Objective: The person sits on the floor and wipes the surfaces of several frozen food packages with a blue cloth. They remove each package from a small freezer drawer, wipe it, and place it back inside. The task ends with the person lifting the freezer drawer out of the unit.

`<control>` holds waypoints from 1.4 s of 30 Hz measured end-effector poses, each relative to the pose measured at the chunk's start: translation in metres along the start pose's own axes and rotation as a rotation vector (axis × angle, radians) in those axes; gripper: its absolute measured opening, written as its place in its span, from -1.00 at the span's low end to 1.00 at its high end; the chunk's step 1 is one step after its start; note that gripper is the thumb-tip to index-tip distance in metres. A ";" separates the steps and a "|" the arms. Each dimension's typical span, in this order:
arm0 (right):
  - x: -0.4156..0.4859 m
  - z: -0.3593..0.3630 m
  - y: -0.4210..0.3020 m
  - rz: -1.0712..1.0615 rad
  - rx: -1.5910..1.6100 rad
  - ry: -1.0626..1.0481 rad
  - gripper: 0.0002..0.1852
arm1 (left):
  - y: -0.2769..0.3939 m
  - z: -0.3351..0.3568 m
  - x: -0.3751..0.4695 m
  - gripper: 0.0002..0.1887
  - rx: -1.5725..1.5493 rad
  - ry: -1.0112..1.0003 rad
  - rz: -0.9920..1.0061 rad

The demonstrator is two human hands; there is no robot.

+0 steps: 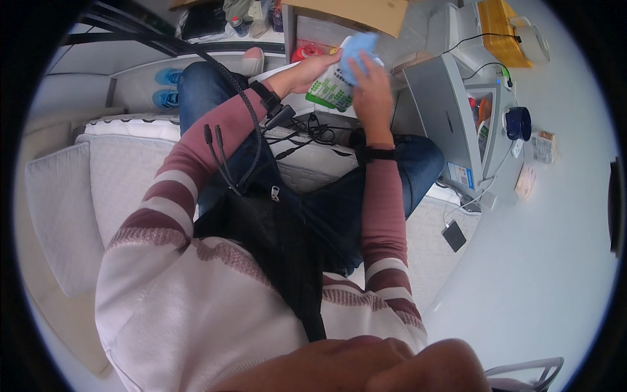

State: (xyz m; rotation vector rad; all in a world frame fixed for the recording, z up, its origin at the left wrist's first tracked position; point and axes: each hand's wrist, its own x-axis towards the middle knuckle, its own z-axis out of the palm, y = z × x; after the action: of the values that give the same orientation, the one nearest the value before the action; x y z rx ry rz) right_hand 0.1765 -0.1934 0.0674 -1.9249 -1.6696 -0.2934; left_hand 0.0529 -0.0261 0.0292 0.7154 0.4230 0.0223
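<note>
My left hand (pixel 316 71) grips the upper left edge of a white and green printed package (pixel 329 90), held up in front of me between my knees. My right hand (pixel 371 95) is shut on a light blue cloth (pixel 360 51), which lies against the package's upper right part. The right fingers are slightly blurred. Black cables (pixel 313 132) lie tangled just below the package, over the mattress edge. A dark strap with a device sits on each wrist.
A small silver fridge (pixel 441 112) stands at my right with its door ajar. Behind the package are a cardboard box (pixel 352 14) and a red item (pixel 307 52). Blue shoes (pixel 167 88) are on the floor at left. A black power bank (pixel 454 236) lies on the mattress at right.
</note>
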 end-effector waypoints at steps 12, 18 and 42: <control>-0.041 0.015 0.081 1.087 1.088 0.354 -0.70 | 0.011 -0.001 -0.004 -0.32 0.049 -0.014 0.116; -0.038 0.012 0.076 0.980 0.542 0.234 -0.67 | 0.013 -0.004 -0.002 -0.33 -0.026 0.061 0.113; -0.022 0.017 0.014 1.012 1.553 0.224 -0.56 | 0.004 -0.014 0.018 -0.39 0.740 0.368 0.375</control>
State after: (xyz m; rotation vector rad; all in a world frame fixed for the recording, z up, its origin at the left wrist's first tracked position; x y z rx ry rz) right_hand 0.1818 -0.2029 0.0386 -1.0876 -0.2255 0.8857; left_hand 0.0641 -0.0117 0.0155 1.5266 0.6525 0.3705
